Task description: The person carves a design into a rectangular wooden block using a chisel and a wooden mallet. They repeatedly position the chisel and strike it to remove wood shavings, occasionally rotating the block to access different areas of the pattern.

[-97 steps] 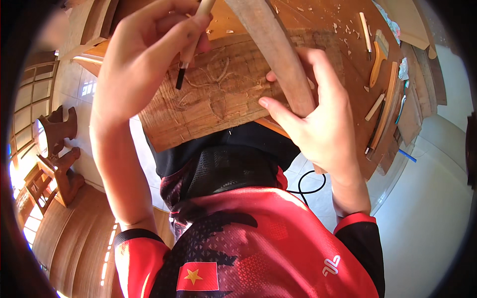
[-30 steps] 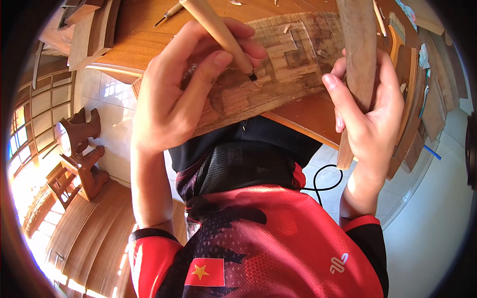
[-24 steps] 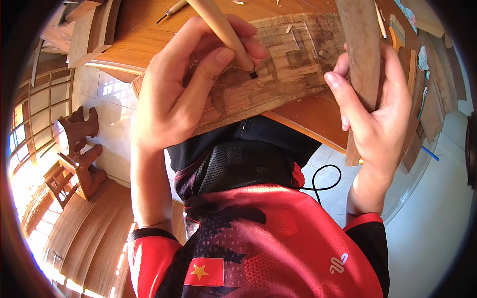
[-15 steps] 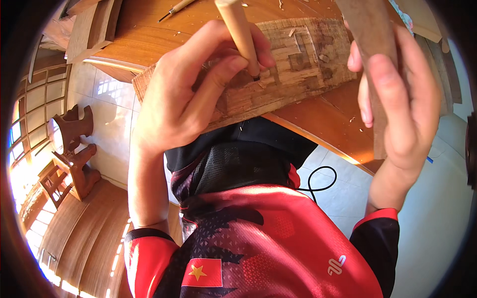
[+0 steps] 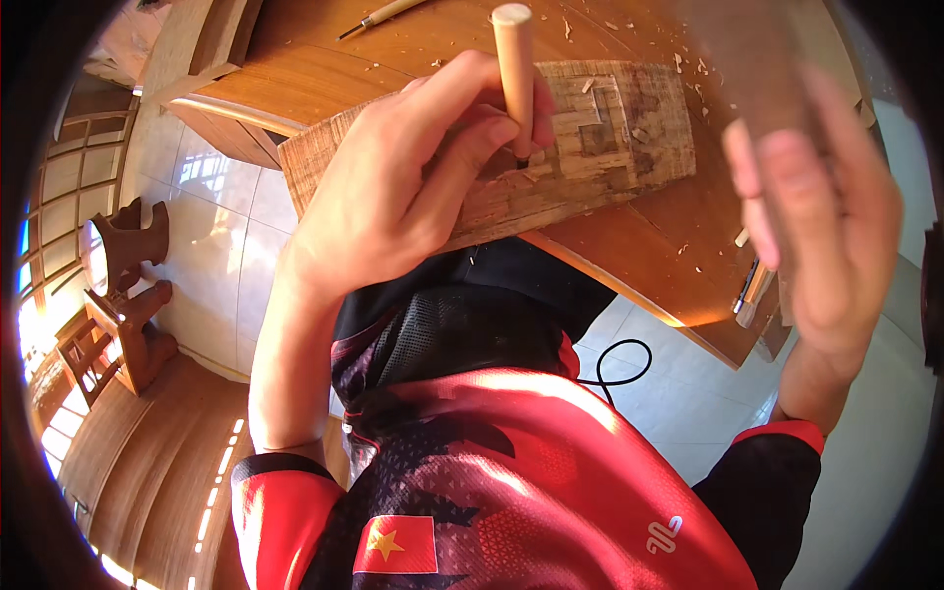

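Note:
My left hand is closed round a wood carving chisel with a pale round handle. It stands nearly upright, its lower end on a rough wooden board. Shallow cuts forming an angular shape are carved into the board's right part. On the right, my right hand grips a flat brown wooden bar, raised beside the board and apart from the chisel. The bar's upper part is smeared by motion. The chisel's cutting edge is hidden against the wood.
Under the board is an orange-brown wooden table strewn with shavings. Another carving chisel lies at its far side. A brush-like tool rests near the right edge, partly behind the bar. Carved wooden furniture stands on the tiled floor at left.
The wooden bar and my right hand have swung right, away from the chisel. The chisel has become more upright and sits slightly farther right in view. The brush-like tool has come into sight.

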### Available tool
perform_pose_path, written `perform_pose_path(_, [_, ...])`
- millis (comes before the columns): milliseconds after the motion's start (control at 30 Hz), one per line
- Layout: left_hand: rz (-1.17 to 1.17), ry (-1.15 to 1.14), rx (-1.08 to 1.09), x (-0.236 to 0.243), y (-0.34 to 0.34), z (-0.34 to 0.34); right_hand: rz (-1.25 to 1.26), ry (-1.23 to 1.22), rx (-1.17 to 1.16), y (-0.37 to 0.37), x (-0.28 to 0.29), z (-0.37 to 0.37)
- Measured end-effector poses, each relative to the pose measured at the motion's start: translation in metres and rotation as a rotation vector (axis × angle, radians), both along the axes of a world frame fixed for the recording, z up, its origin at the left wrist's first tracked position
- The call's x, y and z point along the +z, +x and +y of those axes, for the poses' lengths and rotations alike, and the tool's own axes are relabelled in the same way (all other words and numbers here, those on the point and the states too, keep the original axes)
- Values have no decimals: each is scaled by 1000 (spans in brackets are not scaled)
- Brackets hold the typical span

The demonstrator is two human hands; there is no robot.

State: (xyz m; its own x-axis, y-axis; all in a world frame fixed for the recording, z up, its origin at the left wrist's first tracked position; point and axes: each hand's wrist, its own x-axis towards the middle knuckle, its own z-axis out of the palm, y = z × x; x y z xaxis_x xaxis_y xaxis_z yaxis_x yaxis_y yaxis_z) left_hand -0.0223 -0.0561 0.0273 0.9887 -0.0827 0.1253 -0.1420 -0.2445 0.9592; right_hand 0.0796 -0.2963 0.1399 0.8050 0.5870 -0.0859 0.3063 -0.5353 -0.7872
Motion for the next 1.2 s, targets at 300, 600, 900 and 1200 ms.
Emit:
perform_pose_path(300, [-16,90,64,-6,-1,3,30,-233,195,9,-2,29])
perform_pose_path(600, [92,-235,112,4,-2,-9,495,83,90,38,24,38])
perform_pose_path(900, [138,-158,133,7,-8,-6,10,-49,38,11,-12,8])
perform_pose_path(1200, [70,-69,143,7,-8,-9,-35,-103,87,7,-1,7])
